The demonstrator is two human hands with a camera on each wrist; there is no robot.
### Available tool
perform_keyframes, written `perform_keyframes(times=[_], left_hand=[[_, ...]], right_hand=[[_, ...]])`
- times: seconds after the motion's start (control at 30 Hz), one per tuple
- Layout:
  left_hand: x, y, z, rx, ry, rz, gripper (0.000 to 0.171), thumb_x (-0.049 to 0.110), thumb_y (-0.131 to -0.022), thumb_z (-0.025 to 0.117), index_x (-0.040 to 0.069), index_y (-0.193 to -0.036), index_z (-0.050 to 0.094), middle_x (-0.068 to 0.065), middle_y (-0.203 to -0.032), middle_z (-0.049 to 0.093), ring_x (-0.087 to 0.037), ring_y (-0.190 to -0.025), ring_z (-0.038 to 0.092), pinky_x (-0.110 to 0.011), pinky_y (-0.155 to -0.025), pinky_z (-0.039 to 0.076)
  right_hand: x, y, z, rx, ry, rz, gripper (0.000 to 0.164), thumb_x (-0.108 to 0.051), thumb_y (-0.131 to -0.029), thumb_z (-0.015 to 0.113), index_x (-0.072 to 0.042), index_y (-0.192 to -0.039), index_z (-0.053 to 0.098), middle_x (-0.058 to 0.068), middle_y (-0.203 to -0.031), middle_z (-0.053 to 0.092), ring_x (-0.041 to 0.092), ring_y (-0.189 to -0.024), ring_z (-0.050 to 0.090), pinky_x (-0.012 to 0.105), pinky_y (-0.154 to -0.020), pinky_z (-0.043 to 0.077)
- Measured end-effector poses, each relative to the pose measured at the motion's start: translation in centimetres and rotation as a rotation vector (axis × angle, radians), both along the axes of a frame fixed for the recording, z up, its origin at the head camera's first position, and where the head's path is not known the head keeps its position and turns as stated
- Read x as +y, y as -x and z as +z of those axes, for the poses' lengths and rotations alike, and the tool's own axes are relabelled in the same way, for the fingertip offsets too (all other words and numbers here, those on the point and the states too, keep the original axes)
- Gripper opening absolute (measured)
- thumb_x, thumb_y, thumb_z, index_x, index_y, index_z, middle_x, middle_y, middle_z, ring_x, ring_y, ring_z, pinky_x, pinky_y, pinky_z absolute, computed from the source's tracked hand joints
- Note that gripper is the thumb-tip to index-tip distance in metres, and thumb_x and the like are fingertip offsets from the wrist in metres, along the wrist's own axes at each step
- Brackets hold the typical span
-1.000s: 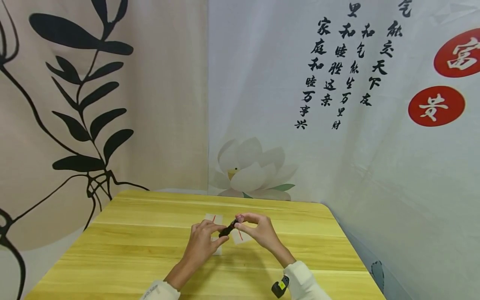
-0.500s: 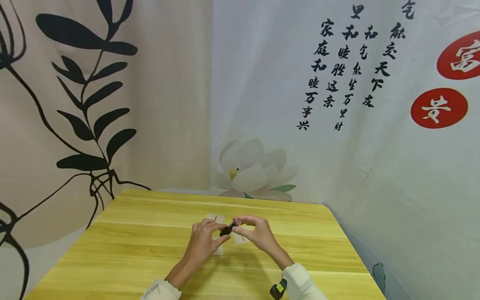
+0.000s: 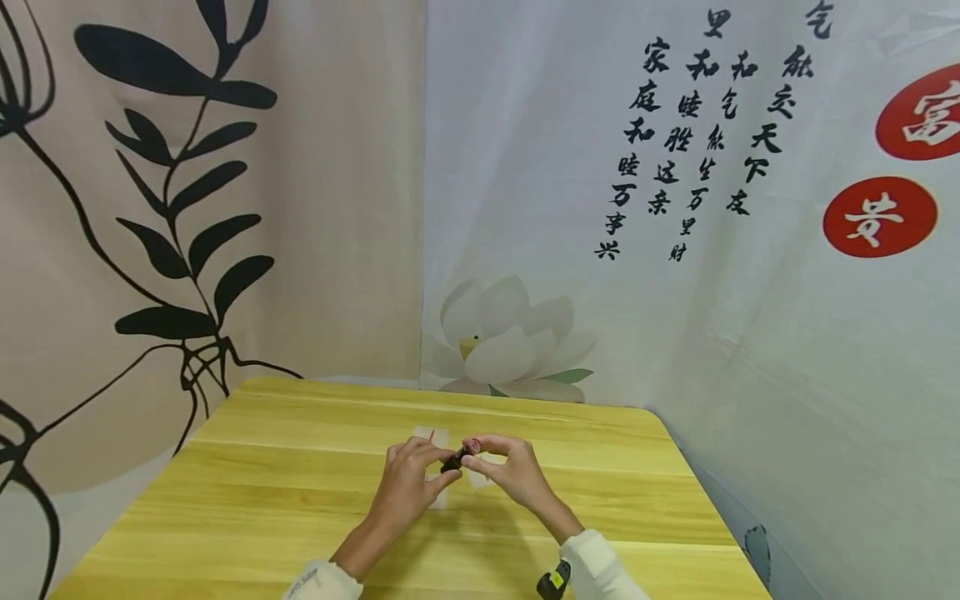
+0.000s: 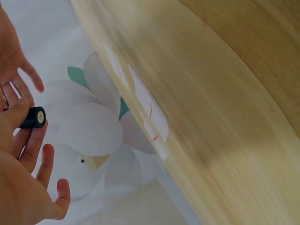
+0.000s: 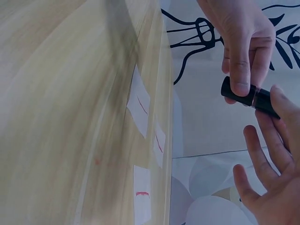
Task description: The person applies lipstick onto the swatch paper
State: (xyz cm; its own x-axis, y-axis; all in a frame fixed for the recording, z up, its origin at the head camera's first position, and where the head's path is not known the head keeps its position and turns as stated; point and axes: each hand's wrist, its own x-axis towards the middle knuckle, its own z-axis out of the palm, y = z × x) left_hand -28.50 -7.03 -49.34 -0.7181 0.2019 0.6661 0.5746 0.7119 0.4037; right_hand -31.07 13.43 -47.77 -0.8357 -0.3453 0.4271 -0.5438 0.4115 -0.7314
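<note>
Above the table, both hands hold a dark, slim lipstick between them, tilted with its right end higher. My left hand pinches the black left part between thumb and fingers. A pinkish-red round end shows at my right hand, whose thumb and index finger pinch that part. In the right wrist view, the lipstick lies in one line with a narrow band between its two parts. A round pale label marks the tube's end in the left wrist view.
Several white paper slips with red strokes lie on the wooden table beneath the hands, one paper slip nearest in the right wrist view. A printed cloth hangs behind the table. A black device sits at the right cuff.
My right hand has shifted slightly left towards my left hand, and the lipstick between them looks shorter. My left hand has hardly moved. The head view has shifted a little.
</note>
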Motion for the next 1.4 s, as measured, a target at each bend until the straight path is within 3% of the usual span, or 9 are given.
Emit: perform_keyframes(times=[0.23,0.7,0.97,1.07,1.27,1.4], left_hand=[[0.0,-0.2,0.1,0.004,-0.003,-0.019,0.028,0.032,-0.073,0.083,0.02,-0.097,0.076,0.012,-0.089,0.069,-0.009,-0.095,0.056,-0.046,-0.095,0.037],[0.0,-0.1,-0.2,-0.013,0.007,-0.007,0.028,0.036,-0.073,0.082,0.021,-0.096,0.077,0.013,-0.089,0.069,-0.009,-0.094,0.056,-0.046,-0.095,0.037],[0.2,-0.1,0.0,-0.062,-0.017,-0.031,0.034,0.044,-0.076,0.079,0.022,-0.102,0.074,0.016,-0.09,0.067,-0.006,-0.094,0.054,-0.048,-0.096,0.035],[0.2,0.1,0.2,-0.065,-0.006,-0.032,0.031,0.045,-0.078,0.077,0.025,-0.1,0.073,0.019,-0.089,0.066,-0.004,-0.092,0.053,-0.047,-0.095,0.035],[-0.5,0.4,0.6,-0.053,0.009,-0.004,0.025,0.042,-0.077,0.078,0.028,-0.097,0.074,0.015,-0.096,0.068,-0.009,-0.097,0.056,-0.049,-0.092,0.038],[-2.0,0.9,1.0,-0.03,-0.014,0.04,0.023,0.037,-0.074,0.082,0.025,-0.092,0.075,0.012,-0.095,0.069,-0.013,-0.095,0.057,-0.049,-0.087,0.04]], right_hand=[[-0.1,-0.3,0.0,0.008,-0.004,0.014,0.029,-0.039,-0.085,0.071,-0.022,-0.109,0.071,-0.007,-0.107,0.07,0.013,-0.1,0.066,0.037,-0.086,0.053],[-0.1,-0.3,-0.1,-0.002,-0.007,0.025,0.024,-0.038,-0.084,0.073,-0.025,-0.104,0.072,-0.012,-0.103,0.071,0.009,-0.099,0.065,0.035,-0.087,0.052],[-0.1,-0.4,0.0,0.029,-0.008,0.023,0.026,-0.037,-0.084,0.073,-0.024,-0.106,0.071,-0.013,-0.101,0.07,0.008,-0.101,0.064,0.047,-0.094,0.047],[0.0,-0.3,0.0,0.038,-0.01,0.017,0.027,-0.039,-0.083,0.073,-0.026,-0.107,0.071,-0.015,-0.1,0.07,0.006,-0.1,0.064,0.047,-0.094,0.047],[0.4,-0.6,-0.1,0.063,-0.045,-0.002,0.041,-0.04,-0.082,0.074,-0.024,-0.12,0.066,-0.011,-0.102,0.07,0.009,-0.101,0.063,0.046,-0.091,0.048],[1.3,-0.9,-0.5,0.06,-0.06,-0.003,0.039,-0.039,-0.083,0.073,-0.026,-0.119,0.065,-0.005,-0.104,0.071,0.01,-0.101,0.064,0.046,-0.092,0.048]])
